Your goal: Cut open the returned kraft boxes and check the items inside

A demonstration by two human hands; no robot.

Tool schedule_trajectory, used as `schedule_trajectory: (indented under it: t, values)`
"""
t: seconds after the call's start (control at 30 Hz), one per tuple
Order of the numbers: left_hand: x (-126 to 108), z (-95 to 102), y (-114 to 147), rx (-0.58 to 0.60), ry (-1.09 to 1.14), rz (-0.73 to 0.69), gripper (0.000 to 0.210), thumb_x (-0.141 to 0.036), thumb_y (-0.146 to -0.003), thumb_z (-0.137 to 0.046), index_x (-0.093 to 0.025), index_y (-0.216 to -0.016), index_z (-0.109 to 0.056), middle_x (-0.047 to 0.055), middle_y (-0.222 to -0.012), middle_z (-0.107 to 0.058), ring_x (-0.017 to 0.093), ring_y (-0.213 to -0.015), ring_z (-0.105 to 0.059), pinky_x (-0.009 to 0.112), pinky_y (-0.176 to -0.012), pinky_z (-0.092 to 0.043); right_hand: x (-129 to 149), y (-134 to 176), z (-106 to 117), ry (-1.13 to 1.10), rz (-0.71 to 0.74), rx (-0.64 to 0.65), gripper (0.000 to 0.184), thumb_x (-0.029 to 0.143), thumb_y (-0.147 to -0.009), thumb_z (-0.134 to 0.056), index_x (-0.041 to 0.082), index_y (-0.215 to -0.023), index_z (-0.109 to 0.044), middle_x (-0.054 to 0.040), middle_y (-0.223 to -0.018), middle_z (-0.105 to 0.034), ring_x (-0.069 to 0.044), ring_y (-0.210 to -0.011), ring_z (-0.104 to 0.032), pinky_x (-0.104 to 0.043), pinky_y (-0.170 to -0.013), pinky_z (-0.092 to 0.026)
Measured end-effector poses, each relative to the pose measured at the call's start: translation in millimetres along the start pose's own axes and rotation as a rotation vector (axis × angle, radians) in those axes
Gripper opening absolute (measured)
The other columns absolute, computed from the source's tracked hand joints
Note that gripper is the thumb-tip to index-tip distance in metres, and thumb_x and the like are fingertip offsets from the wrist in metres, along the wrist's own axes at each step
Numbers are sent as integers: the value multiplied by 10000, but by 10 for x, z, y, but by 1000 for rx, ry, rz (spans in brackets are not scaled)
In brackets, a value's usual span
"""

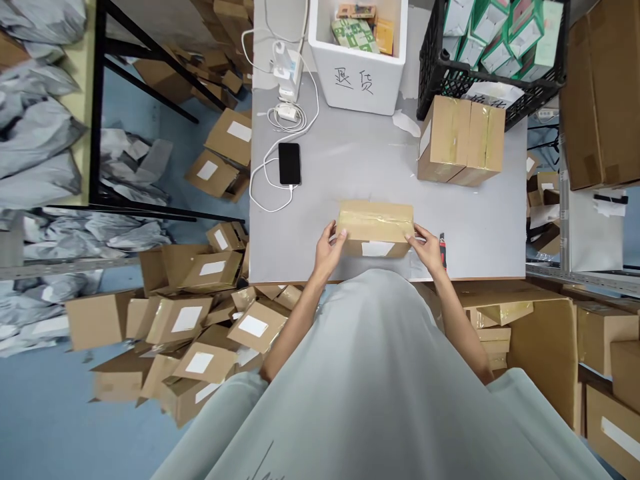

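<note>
A taped cardboard box (pixel 376 221) sits at the near side of the grey table (pixel 345 157), with a white label on the side facing me. My left hand (pixel 330 248) grips its left end, thumb on the near edge. At the opposite end my right hand (pixel 425 247) holds it in the same way. Just right of that hand lies a red and black box cutter (pixel 443 251). Farther back on the right, two taped cardboard boxes (pixel 460 143) stand side by side.
A white foam bin (pixel 365 83) with small packets and a black crate (pixel 435 73) of green-white boxes stand at the back. A phone (pixel 289 163) lies on the left, cabled to a power strip (pixel 290 77). Cardboard boxes (pixel 185 320) pile up on the floor at left.
</note>
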State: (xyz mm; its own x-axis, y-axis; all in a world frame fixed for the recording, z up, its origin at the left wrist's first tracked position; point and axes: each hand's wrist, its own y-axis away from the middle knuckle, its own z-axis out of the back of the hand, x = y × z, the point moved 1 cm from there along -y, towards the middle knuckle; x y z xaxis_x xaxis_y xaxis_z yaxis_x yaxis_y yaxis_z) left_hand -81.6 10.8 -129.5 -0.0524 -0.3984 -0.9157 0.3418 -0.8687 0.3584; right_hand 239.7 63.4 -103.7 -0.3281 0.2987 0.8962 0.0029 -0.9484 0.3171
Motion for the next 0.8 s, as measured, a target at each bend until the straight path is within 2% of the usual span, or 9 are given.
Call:
schedule_trajectory:
  t: [0.13,0.33,0.53,0.8]
  values:
    - [-93,26,65,-12,-11,22,853,-776,-987,-709,-171,-1585,-643,209,-1614,-657,377,-1563,-576,480,-1281,-515,-1,38,16,-4,-52,-11,835,781,-845,-826,178,-1422,-801,-164,-1449,-791,-365,-1283,-768,-558,-1158,-631]
    - [-12,-2,156,34,0,45,761,-743,-1011,-695,-198,-1542,-681,184,-1605,-675,366,-1559,-583,500,-1288,-504,-182,190,-58,-33,-116,-3,942,834,-822,-818,150,-1466,-764,-220,-1501,-750,-394,-1375,-736,-573,-1189,-609]
    - [26,-102,-13,77,7,4,754,-782,-1033,-620,-206,-1515,-696,159,-1622,-667,350,-1549,-583,480,-1297,-482,-226,47,-124,-9,-88,80,944,808,-876,-776,180,-1574,-682,-196,-1631,-657,-361,-1329,-736,-550,-1139,-638]
    - [105,-65,-150,84,8,15,703,-765,-1046,-600,-205,-1449,-734,156,-1574,-699,339,-1517,-606,483,-1305,-465,-336,-93,-94,-38,-64,117,870,794,-874,-771,189,-1498,-741,-185,-1571,-707,-368,-1277,-768,-570,-1169,-612]
